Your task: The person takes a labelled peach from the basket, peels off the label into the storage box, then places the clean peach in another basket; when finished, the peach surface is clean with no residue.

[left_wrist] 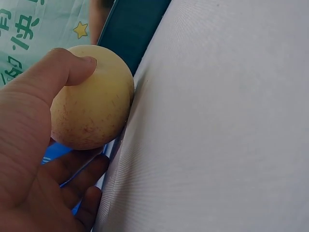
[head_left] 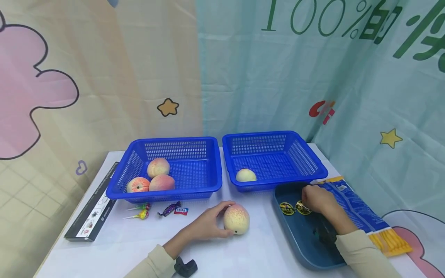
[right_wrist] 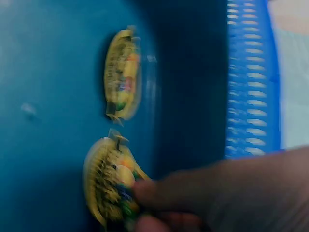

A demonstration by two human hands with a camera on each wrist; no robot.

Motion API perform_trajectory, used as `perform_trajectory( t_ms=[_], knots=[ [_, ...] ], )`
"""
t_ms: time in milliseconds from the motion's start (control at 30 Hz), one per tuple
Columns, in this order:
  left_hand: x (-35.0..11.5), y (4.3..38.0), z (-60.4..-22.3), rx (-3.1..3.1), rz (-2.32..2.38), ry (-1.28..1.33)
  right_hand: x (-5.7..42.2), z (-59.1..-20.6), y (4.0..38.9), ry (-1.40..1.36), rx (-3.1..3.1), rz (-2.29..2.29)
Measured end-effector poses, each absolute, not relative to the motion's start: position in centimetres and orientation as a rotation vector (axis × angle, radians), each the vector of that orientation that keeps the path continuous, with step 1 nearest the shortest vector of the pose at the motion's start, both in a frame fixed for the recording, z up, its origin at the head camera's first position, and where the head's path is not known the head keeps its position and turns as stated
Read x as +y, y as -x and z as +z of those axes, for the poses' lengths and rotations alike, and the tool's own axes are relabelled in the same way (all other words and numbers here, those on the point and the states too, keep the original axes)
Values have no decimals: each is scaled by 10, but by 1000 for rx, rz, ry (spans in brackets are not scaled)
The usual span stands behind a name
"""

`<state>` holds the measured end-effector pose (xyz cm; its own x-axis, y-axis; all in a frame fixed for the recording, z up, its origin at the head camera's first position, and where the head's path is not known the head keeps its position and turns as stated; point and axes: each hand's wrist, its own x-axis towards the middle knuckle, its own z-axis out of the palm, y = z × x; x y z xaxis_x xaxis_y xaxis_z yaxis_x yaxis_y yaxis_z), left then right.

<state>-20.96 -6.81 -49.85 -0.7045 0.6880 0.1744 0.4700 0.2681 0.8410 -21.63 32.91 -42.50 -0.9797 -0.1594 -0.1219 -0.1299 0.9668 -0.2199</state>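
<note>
Since I'm driving this remotely, biggest stuff first: white counter (head_left: pixel 259 253), then the dark tray (head_left: pixel 299 236) at lower right of the head view, partly hidden by the right sleeve (head_left: pixel 363 251). At lower centre my left grip (head_left: pixel 207 223) pinches a peach (head_left: pixel 236 219) on the counter. My right grip (head_left: pixel 318 199) pinches a round packet (right_wrist: pixel 107 186) inside the tray. I'd call it the grasping step; next move probably needs both pinches steady. Right-wrist view's blurry, so no luck reading the packet, and its lower right side is lost behind the grip.

blk/wht box (head_left: pixel 97 206), curtain (head_left: pixel 260 85) w/ stars (head_left: pixel 168 107)
</note>
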Motion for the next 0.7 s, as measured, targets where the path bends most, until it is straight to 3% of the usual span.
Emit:
perform_trajectory(
  t_ms=[567,700],
  knots=[
    [-68,209,-502,2331,1429,-1040,320,-434,223,200,3052,-198],
    [-68,209,-502,2328,1430,-1059,321,-423,219,399,2983,-337]
  ],
)
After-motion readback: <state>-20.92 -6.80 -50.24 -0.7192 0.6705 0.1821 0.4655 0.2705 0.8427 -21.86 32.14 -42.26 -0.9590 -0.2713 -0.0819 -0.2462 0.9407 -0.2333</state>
